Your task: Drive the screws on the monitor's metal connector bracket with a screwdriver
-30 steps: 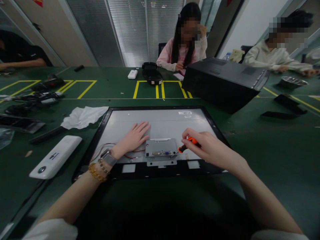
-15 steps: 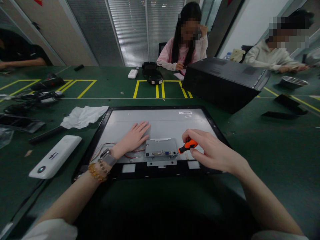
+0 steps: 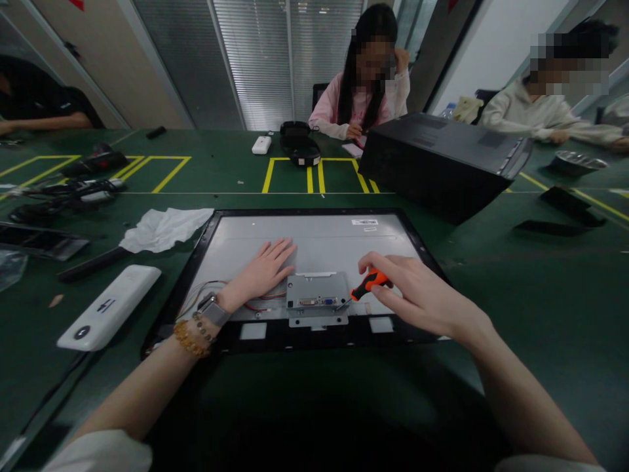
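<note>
A monitor panel (image 3: 324, 228) with a black frame lies on the green table, its grey metal back facing up. My left hand (image 3: 264, 267) rests flat on that metal with the fingers stretched out, left of a small metal box (image 3: 319, 286) that carries a white and a blue video port. In my right hand (image 3: 413, 288) is a screwdriver (image 3: 369, 284) with an orange and black handle. Its shaft slants down to the left, and the tip reaches the box's right front corner near the blue port. Thin wires (image 3: 209, 285) run beneath my left wrist.
To the left lie a white power bank (image 3: 111, 308) with a cable, a crumpled white tissue (image 3: 167, 229) and black cables (image 3: 63, 193). A large black case (image 3: 437, 164) stands behind the panel to the right. A metal bowl (image 3: 578, 162) sits farther right. Other people sit around the table.
The screwdriver's handle has turned slightly in my right hand, whose fingers have shifted a little. My left hand stays in place. The person at the far right has moved their hands apart.
</note>
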`<state>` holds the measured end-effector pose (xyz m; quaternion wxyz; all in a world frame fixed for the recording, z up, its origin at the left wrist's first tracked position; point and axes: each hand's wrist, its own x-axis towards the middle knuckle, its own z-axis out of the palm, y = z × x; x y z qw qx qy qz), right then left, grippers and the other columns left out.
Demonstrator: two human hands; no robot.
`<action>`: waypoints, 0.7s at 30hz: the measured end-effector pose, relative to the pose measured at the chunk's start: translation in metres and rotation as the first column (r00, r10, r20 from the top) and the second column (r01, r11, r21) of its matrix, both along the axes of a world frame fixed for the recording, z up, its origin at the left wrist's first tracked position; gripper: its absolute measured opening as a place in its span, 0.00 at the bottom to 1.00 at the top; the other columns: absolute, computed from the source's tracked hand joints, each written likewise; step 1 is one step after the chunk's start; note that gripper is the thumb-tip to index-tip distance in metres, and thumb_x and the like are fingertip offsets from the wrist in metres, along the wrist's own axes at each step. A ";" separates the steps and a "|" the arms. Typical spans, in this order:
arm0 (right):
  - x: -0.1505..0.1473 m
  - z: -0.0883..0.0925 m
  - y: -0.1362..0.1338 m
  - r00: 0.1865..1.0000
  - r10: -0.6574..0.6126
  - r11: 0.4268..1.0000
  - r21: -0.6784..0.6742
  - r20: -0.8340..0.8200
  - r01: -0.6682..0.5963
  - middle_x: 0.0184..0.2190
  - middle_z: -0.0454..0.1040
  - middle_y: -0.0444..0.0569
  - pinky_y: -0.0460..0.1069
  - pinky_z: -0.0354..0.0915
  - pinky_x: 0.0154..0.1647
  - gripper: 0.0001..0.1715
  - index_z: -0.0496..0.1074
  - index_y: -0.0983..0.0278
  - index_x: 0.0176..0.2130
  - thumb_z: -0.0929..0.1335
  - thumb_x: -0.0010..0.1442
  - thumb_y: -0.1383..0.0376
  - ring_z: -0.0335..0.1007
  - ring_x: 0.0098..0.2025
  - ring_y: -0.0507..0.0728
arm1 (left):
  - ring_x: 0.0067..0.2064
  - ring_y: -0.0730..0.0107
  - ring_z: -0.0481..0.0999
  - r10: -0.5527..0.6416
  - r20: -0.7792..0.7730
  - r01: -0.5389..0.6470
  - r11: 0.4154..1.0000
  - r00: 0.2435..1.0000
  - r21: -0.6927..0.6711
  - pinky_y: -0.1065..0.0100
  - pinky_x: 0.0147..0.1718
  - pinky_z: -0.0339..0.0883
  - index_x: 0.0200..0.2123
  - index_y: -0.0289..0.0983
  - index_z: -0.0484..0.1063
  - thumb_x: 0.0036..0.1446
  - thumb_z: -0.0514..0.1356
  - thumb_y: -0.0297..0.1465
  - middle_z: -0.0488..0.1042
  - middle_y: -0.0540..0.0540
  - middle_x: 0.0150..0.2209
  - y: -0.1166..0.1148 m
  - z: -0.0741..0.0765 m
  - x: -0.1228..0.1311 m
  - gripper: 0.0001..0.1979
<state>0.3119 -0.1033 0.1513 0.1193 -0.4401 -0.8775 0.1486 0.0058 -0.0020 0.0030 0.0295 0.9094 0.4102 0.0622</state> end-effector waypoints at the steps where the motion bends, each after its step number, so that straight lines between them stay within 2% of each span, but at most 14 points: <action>1: 0.001 0.001 0.000 1.000 0.020 1.000 0.006 -0.019 -0.020 0.37 0.75 0.53 0.54 0.62 0.39 0.12 0.65 0.64 0.45 0.59 0.65 0.63 0.71 0.37 0.60 | 0.70 0.56 0.46 0.000 -0.001 0.000 1.000 1.000 -0.001 0.51 0.66 0.40 0.68 0.36 0.50 0.71 0.40 0.45 0.48 0.40 0.70 0.000 0.001 0.000 0.29; 3: 0.001 0.002 -0.001 0.998 0.048 0.999 0.003 -0.050 -0.048 0.40 0.74 0.54 0.54 0.62 0.42 0.11 0.65 0.64 0.44 0.59 0.63 0.65 0.70 0.40 0.60 | 0.70 0.57 0.46 0.002 -0.005 -0.002 1.000 1.000 -0.001 0.52 0.66 0.40 0.68 0.37 0.50 0.71 0.40 0.45 0.48 0.41 0.70 -0.001 0.002 0.000 0.29; 6: -0.002 0.001 -0.001 0.998 0.041 0.999 -0.017 -0.050 -0.042 0.37 0.75 0.51 0.52 0.62 0.40 0.10 0.65 0.63 0.44 0.59 0.65 0.65 0.71 0.38 0.58 | 0.70 0.56 0.46 0.002 -0.014 -0.003 1.000 1.000 -0.002 0.51 0.66 0.40 0.68 0.36 0.50 0.71 0.40 0.45 0.47 0.41 0.70 -0.001 0.002 0.001 0.29; 9: -0.005 -0.002 -0.001 1.000 -0.006 1.000 -0.016 0.005 0.006 0.29 0.75 0.47 0.49 0.60 0.33 0.13 0.67 0.63 0.44 0.58 0.69 0.59 0.70 0.29 0.56 | 0.70 0.55 0.46 0.001 -0.022 -0.001 1.000 1.000 -0.001 0.51 0.66 0.41 0.68 0.35 0.50 0.72 0.40 0.45 0.47 0.40 0.70 -0.001 0.002 0.001 0.29; 13: -0.004 -0.007 0.002 0.996 -0.057 0.997 0.062 0.070 0.052 0.19 0.70 0.43 0.47 0.54 0.26 0.21 0.70 0.63 0.41 0.57 0.70 0.53 0.65 0.20 0.53 | 0.70 0.55 0.46 0.000 -0.028 0.000 1.000 1.000 0.003 0.50 0.65 0.41 0.68 0.35 0.51 0.71 0.40 0.45 0.47 0.40 0.70 -0.001 0.002 0.001 0.29; 16: -0.002 -0.008 0.003 0.992 -0.088 0.992 0.099 0.086 0.079 0.18 0.69 0.43 0.47 0.53 0.26 0.25 0.71 0.63 0.40 0.56 0.70 0.51 0.65 0.20 0.53 | 0.70 0.55 0.47 0.007 -0.021 -0.007 1.000 1.000 0.011 0.51 0.66 0.40 0.68 0.35 0.51 0.71 0.41 0.44 0.48 0.40 0.70 -0.001 0.001 0.001 0.29; 21: -0.003 -0.006 0.003 0.993 -0.086 0.996 0.038 0.077 0.083 0.19 0.68 0.43 0.48 0.55 0.27 0.24 0.71 0.63 0.39 0.54 0.71 0.53 0.65 0.21 0.53 | 0.70 0.56 0.47 0.012 -0.025 -0.012 1.000 1.000 0.010 0.51 0.65 0.41 0.68 0.36 0.51 0.72 0.41 0.44 0.48 0.40 0.70 -0.001 0.001 0.001 0.28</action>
